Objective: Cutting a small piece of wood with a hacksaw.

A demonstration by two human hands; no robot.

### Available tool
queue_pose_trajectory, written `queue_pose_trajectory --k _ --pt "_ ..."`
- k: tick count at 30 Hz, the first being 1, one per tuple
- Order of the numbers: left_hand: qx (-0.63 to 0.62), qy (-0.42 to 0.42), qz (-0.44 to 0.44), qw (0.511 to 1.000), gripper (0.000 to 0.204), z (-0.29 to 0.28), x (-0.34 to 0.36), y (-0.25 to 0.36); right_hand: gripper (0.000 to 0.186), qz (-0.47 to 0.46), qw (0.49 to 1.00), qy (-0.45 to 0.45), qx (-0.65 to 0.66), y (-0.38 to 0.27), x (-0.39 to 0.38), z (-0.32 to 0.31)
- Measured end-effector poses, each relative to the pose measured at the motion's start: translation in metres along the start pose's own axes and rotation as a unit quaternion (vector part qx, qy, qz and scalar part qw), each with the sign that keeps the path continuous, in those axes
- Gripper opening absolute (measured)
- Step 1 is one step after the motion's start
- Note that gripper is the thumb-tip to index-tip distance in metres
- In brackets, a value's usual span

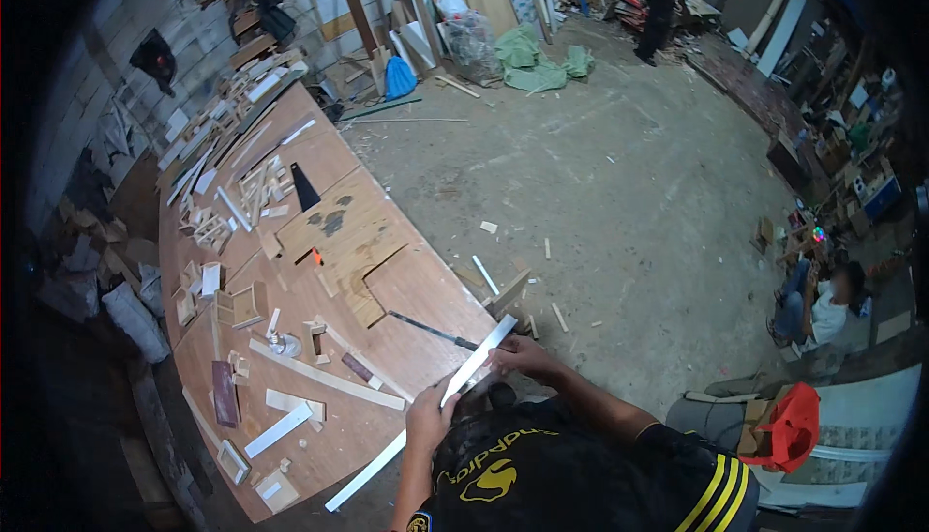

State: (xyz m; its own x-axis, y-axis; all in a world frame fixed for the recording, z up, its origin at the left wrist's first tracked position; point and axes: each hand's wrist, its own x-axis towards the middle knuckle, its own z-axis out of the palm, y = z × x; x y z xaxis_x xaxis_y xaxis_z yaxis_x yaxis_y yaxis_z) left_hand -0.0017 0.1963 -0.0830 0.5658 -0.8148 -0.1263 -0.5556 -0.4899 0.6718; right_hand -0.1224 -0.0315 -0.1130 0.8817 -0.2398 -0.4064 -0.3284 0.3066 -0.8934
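A long white strip (481,360) runs slantwise across the near right corner of the table. My left hand (428,419) is closed round it, and a white length (368,471) shows beyond that hand, apparently the same strip. By the upper end my right hand (520,356) is closed against the strip; its fingertips are partly hidden. A thin dark rod-like tool (426,329), of a kind I cannot make out, points leftward over the table from behind the strip. Whether my right hand touches its handle end is hidden.
The wooden table (339,445) carries a handsaw (305,187), a notched plywood sheet (339,232), small wooden boxes (242,305) and many offcuts. Scraps lie on the floor (619,203). One person (668,4) stands far back; another (827,314) sits at right. A red bag (795,425) is near right.
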Motion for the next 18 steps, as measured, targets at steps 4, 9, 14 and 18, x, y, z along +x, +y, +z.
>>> queue_pose_trajectory --k 4,9,14,18 --pt "0.067 0.055 0.013 0.996 0.038 0.035 0.005 -0.039 0.035 0.010 0.999 0.008 -0.052 0.017 -0.005 -0.019" --pt "0.130 0.030 -0.039 0.990 0.038 0.044 0.002 -0.060 0.042 0.048 0.998 -0.006 -0.034 0.032 -0.012 -0.041" --pt "0.159 0.032 -0.053 0.985 0.039 0.054 0.004 -0.091 0.036 0.016 0.999 0.024 -0.035 0.028 -0.017 -0.041" --pt "0.163 0.027 -0.069 0.984 0.040 0.061 0.008 -0.105 0.036 0.033 0.997 0.052 -0.038 0.035 -0.016 -0.038"
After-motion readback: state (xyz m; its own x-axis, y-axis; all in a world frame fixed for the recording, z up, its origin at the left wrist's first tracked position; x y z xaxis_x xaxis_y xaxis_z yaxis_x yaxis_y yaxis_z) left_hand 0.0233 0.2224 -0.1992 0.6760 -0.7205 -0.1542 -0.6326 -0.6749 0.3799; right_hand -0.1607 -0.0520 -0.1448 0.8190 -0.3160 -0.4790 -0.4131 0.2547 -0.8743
